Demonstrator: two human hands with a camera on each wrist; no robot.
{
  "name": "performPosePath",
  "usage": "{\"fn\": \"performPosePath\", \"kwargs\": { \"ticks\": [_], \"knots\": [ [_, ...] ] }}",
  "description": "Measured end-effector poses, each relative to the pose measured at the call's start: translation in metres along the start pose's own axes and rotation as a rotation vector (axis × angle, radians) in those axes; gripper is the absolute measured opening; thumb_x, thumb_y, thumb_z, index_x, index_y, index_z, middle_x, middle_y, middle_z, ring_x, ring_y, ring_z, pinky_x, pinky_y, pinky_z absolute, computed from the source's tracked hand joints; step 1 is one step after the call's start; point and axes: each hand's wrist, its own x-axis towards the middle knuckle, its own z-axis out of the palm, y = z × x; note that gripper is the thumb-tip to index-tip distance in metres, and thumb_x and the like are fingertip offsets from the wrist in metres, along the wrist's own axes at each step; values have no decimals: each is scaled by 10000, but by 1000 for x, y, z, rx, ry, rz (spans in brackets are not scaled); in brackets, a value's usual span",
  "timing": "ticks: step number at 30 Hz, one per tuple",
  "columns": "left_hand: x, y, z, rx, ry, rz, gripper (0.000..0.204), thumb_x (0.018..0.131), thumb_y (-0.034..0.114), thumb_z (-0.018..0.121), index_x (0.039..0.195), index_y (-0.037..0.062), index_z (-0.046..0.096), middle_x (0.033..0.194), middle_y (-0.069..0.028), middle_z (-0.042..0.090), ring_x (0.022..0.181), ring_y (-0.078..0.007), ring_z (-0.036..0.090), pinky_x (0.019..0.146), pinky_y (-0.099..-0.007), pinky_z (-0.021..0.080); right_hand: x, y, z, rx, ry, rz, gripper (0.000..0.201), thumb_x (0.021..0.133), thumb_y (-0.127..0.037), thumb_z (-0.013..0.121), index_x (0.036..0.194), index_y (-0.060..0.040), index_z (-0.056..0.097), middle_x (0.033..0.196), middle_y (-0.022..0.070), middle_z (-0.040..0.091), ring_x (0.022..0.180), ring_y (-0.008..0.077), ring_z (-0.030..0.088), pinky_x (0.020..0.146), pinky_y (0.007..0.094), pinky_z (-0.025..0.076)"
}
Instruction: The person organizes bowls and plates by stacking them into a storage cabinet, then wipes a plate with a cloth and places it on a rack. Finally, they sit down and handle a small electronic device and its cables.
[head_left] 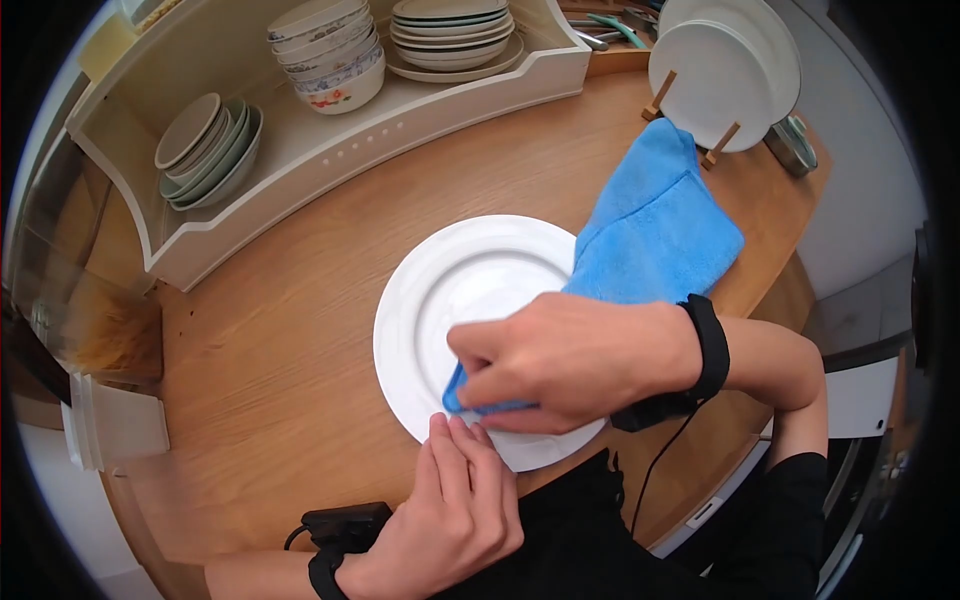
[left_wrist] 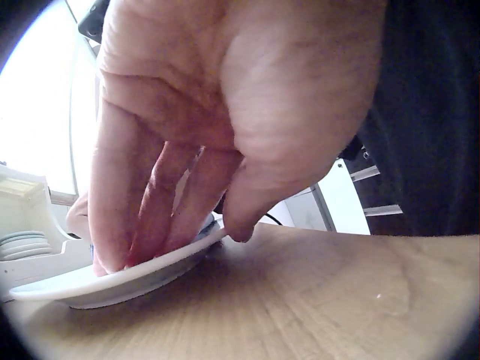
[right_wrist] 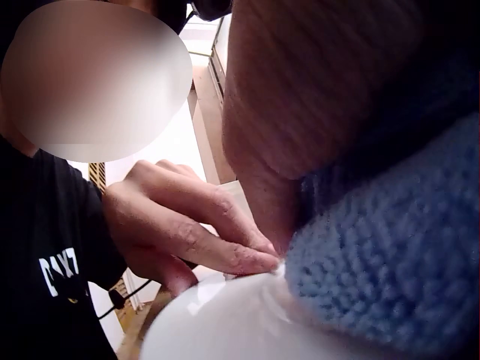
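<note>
Plate (head_left: pixel 470 290), white, on tabletop (head_left: pixel 290 330), wiping under way. Right hand (head_left: pixel 570 360) curled round blue cloth (head_left: pixel 650 235) on plate's near side; left hand (head_left: pixel 455 500), fingers straight, pressing near rim. Far side apparently unwiped.

Stacked bowls (head_left: pixel 328 55) and plates (head_left: pixel 452 30) in white rack (head_left: pixel 330 150); upright plates (head_left: pixel 725 70) on stand; cutlery, perhaps, behind.

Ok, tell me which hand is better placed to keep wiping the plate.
Right. The right hand already grips the blue cloth against the white plate. The left hand holds no cloth; its fingertips press the near rim, steadying the plate.
</note>
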Motion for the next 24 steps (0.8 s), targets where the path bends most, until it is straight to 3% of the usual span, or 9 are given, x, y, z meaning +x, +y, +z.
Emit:
{"fn": "performPosePath", "kwargs": {
  "ticks": [1,5,7,8,12,13,15,19,24],
  "knots": [
    [-1,-1,3,19,30,21,381,961,181,582,973,-188,678,905,-319,676,898,-437,705,793,-424,608,2,1,1,7,-17,-55,165,836,-137,710,849,-1,619,878,114,539,663,301,621,537,416,507],
    [-2,-4,7,58,80,55,386,962,193,572,935,-171,698,857,-297,685,843,-421,713,772,-398,609,24,4,-4,-144,-92,-38,136,844,-118,671,835,-4,596,877,112,540,667,284,626,513,412,504],
    [-4,-7,12,40,117,47,397,964,204,573,936,-172,698,851,-294,686,832,-414,714,759,-389,610,38,8,-3,-330,-10,-13,121,842,-116,648,848,-10,589,878,112,543,682,283,632,526,414,510],
    [-6,-7,14,33,149,48,408,966,215,575,937,-173,697,845,-291,687,820,-407,714,746,-380,610,44,13,-3,-286,47,15,128,842,-121,664,862,-20,588,889,110,551,705,297,638,552,417,514],
    [-11,-3,18,39,186,-47,279,908,101,570,942,-143,702,881,-279,699,851,-392,721,708,-382,607,56,22,-27,-341,-14,277,126,844,-96,646,906,4,691,907,172,652,804,370,685,678,463,550],
    [-11,-2,17,67,228,-100,215,864,40,562,925,-112,701,901,-260,705,861,-367,719,732,-379,603,53,23,-31,-365,-7,325,123,843,-92,644,889,13,687,907,170,650,798,385,674,672,469,537],
    [-13,-3,10,42,122,-57,270,865,51,551,990,-137,701,928,-284,697,888,-387,706,778,-406,605,43,28,-35,-417,32,370,115,841,-88,643,876,16,677,904,162,648,788,388,665,661,471,530],
    [-13,-1,14,65,138,-47,259,865,44,551,975,-134,704,929,-284,700,882,-388,708,789,-420,606,21,26,-39,-526,41,428,104,835,-95,654,847,8,661,872,147,631,750,370,656,637,462,523],
    [-11,-1,10,52,116,-64,251,864,21,542,976,-134,705,923,-285,701,878,-386,710,794,-419,609,-11,8,-46,-539,-48,493,108,805,-106,688,793,-17,629,845,125,586,686,325,634,586,422,510]
  ]
}}
